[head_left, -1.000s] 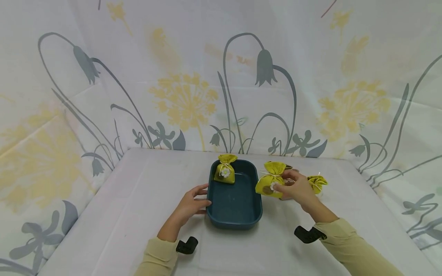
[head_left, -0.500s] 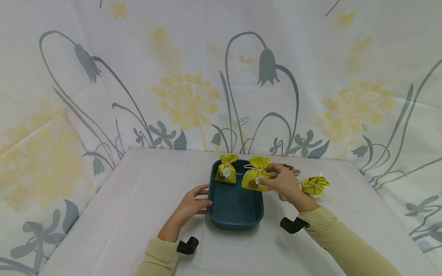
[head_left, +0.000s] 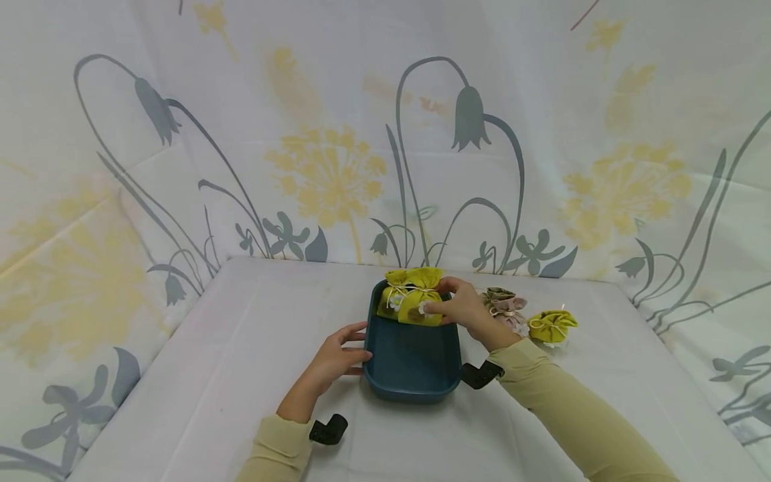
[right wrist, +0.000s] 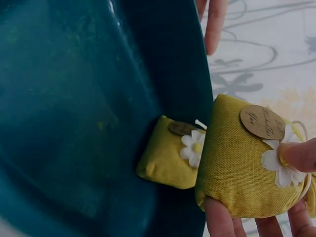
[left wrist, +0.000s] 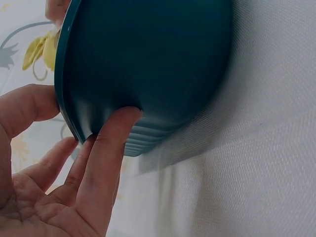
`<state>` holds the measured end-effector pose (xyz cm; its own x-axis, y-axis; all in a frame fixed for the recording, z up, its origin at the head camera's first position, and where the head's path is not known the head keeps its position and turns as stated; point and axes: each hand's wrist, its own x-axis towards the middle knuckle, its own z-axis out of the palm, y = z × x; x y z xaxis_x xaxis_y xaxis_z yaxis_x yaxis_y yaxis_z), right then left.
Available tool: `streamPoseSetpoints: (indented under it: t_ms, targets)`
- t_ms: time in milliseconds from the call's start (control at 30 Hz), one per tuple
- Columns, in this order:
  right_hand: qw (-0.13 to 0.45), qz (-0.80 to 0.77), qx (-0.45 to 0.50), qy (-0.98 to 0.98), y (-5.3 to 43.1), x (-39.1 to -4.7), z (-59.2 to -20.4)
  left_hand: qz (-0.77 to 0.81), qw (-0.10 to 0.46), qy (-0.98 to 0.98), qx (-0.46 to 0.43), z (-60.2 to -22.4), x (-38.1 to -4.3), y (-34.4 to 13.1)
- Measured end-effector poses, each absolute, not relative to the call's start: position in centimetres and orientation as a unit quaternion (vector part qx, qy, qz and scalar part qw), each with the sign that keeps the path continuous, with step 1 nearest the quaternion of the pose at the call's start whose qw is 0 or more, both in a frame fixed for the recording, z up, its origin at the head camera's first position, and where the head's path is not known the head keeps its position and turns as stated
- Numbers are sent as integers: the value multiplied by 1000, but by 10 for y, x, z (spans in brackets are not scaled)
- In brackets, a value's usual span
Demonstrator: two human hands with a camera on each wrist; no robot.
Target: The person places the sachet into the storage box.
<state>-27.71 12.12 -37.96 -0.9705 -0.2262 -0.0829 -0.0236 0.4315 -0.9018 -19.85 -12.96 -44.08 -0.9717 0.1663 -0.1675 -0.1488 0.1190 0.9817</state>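
My right hand [head_left: 472,311] holds a yellow cloth drawstring sachet [right wrist: 242,163] over the far part of a dark teal tub [head_left: 412,396]. Its thumb presses beside the sachet's white flower, with the other fingers behind. A round brown tag with writing sits near that flower. Against the tub's far left wall rests a second yellow sachet [right wrist: 170,155], also with a flower and tag; the held one partly covers it in the head view. My left hand [head_left: 337,358] grips the tub's left side, thumb at the rim and fingers against the outer wall.
Right of the tub lie pinkish and brown-patterned sachets [head_left: 508,308], partly overlapping. Another yellow sachet [head_left: 552,327] stands to their right. A white cloth [head_left: 271,301] covers the table, and a flower-printed curtain [head_left: 331,100] hangs behind it.
My right hand has carried the yellow sachet leftward from beside the tub's right edge to next to the sachet inside. The pinkish sachets have come into fuller view. My left hand stays put.
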Motion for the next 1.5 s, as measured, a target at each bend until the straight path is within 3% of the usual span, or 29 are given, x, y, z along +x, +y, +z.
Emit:
streamPoseSetpoints:
  t_ms: [433, 767, 1100, 1500]
  targets:
    - [137, -537, -69, 830, 88, -293, -391, 653, 119, 748, 6, -412, -183, -125]
    - [140, -527, -34, 837, 72, -295, -404, 658, 118, 743, 16, -442, -200, -129]
    - [146, -530, -13, 835, 66, -293, -415, 664, 117, 738, 13, -438, -197, -128]
    - [149, -561, -42, 813, 85, -290, -400, 664, 118, 739, 7, -442, -199, -128]
